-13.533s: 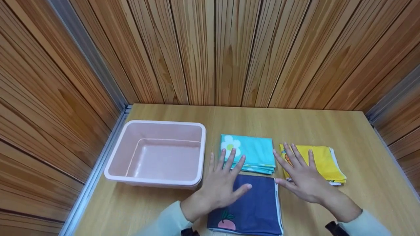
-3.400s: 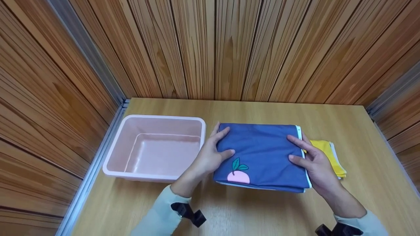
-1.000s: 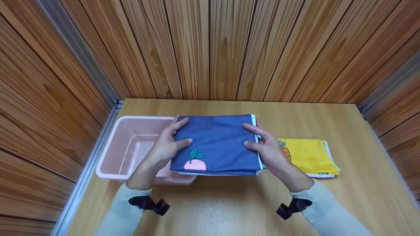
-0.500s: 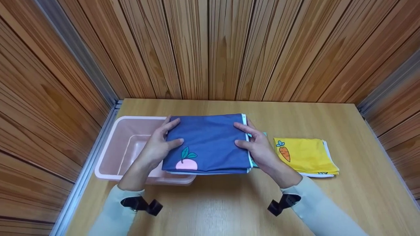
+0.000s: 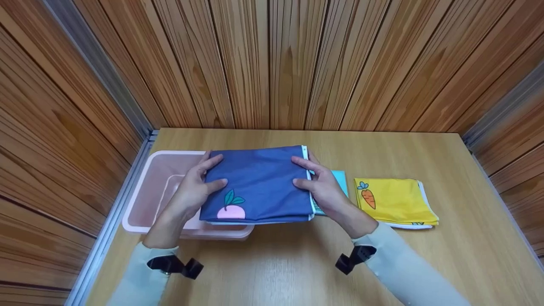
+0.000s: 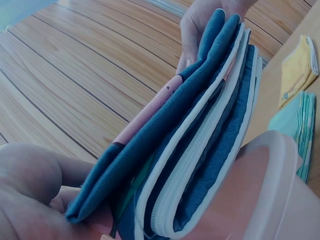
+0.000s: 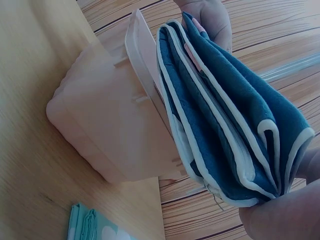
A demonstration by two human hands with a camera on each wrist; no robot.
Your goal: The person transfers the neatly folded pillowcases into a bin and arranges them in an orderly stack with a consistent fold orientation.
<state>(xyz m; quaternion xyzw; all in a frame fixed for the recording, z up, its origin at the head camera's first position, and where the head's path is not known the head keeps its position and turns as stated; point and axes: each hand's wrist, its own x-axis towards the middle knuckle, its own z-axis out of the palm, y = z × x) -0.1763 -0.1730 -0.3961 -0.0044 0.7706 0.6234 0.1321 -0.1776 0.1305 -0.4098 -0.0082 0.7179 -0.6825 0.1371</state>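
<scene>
A folded navy cloth (image 5: 263, 182) with white edging and a pink fruit print hangs over the right part of the pink tub (image 5: 239, 234). My left hand (image 5: 191, 191) grips its left side, thumb and forefinger on top. On the opposite side my right hand (image 5: 325, 189) holds it the same way, other fingers behind the edge. Several stacked layers with white piping show in the left wrist view, where the cloth (image 6: 200, 100) stands just above the tub rim (image 6: 280, 165). The tub's floor is partly hidden by the cloth and left hand.
A folded turquoise cloth (image 5: 341, 180) lies on the table behind my right hand, mostly covered from view. Right of it is a folded yellow cloth (image 5: 395, 199) with a carrot print. Wooden panel walls (image 5: 289, 63) border the table (image 5: 272, 272) at the back and sides.
Both hands picked up the navy cloth from the table front and carried it left over the tub. It has slid further left in the last second, uncovering part of the turquoise cloth.
</scene>
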